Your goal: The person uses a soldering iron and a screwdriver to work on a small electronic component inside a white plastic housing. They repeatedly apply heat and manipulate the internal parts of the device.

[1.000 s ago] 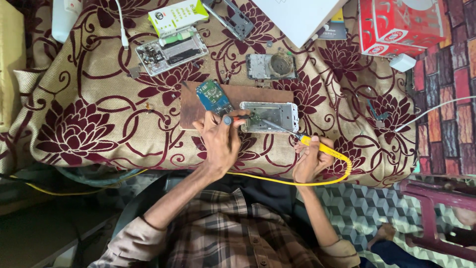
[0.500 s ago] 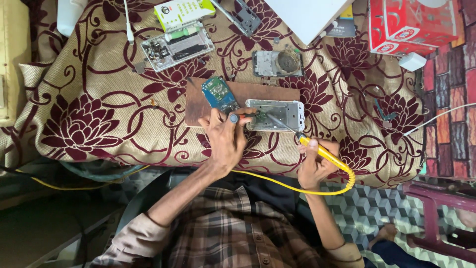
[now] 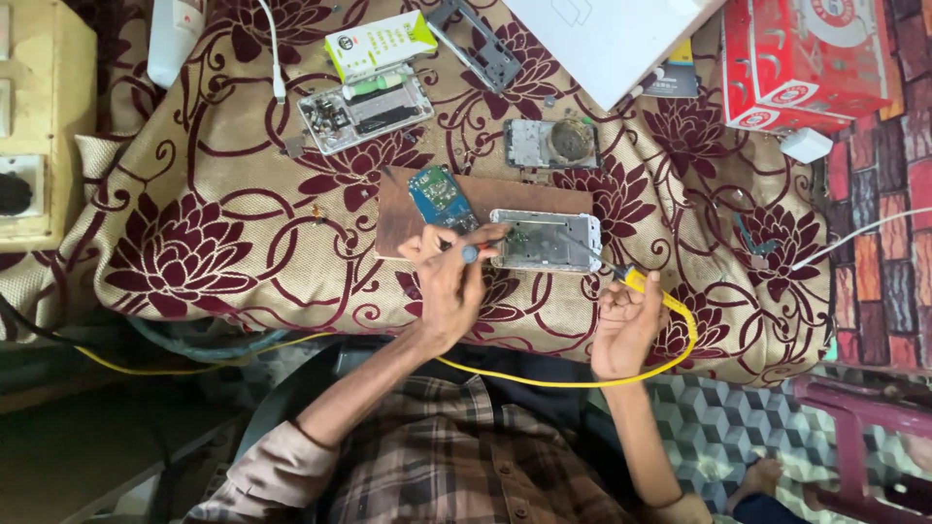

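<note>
An opened silver phone frame [image 3: 546, 241] lies on a brown wooden board [image 3: 524, 194], on a cloth with dark red flowers. A blue-green circuit board [image 3: 439, 195] rests on the board's left part. My left hand [image 3: 449, 281] pinches a small thin tool with a blue end [image 3: 470, 253] at the frame's left edge. My right hand [image 3: 626, 325] holds a yellow-handled soldering iron [image 3: 633, 280]. Its thin tip reaches up-left onto the frame, and its yellow cable [image 3: 582, 381] loops back under my arms.
Behind the board lie another opened phone [image 3: 367, 109], a small module with a round part [image 3: 549, 143], a green-and-white box [image 3: 381, 42] and a grey metal frame [image 3: 478, 44]. A white box [image 3: 607, 34] and a red carton [image 3: 806, 58] stand far right, a beige switchboard [image 3: 29, 126] left.
The view has shifted a little, so the cloth and parts sit lower. Both hands stay at the phone frame. My right hand has dropped slightly with the soldering iron.
</note>
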